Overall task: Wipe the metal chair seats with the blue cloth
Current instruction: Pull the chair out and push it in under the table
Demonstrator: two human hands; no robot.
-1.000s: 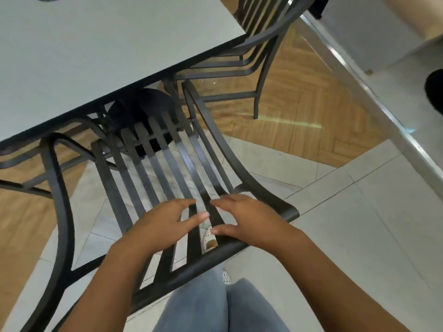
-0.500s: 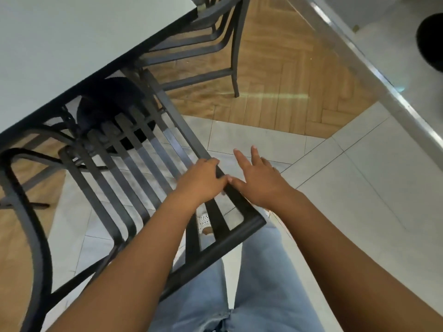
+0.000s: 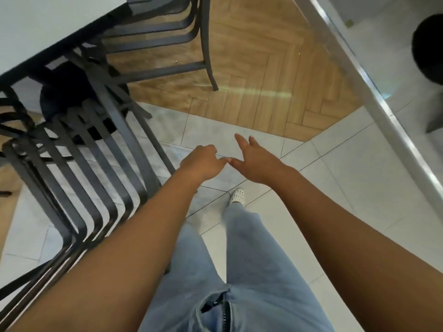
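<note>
The blue cloth is not in view. The near dark metal chair (image 3: 96, 178), with a slatted seat, stands at the left, partly under the table. Both my hands hang over the tiled floor, to the right of the chair's side rail and off it. My left hand (image 3: 202, 161) has its fingers curled into a fist and holds nothing that I can see. My right hand (image 3: 255, 159) is just beside it with fingers stretched forward. The two thumb tips meet between the hands. A second metal chair (image 3: 172, 34) stands farther back on the wooden floor.
A pale grey table (image 3: 48, 22) fills the upper left, its black round base (image 3: 64, 94) beneath it. A metal-edged ledge (image 3: 383, 109) runs diagonally down the right. A black round object (image 3: 429, 49) sits beyond it. My jeans and one white shoe (image 3: 238, 195) are below.
Both hands have come off the near chair's seat and right rail and now hover over the tiles. The view has swung to the right, so the chair lies further left.
</note>
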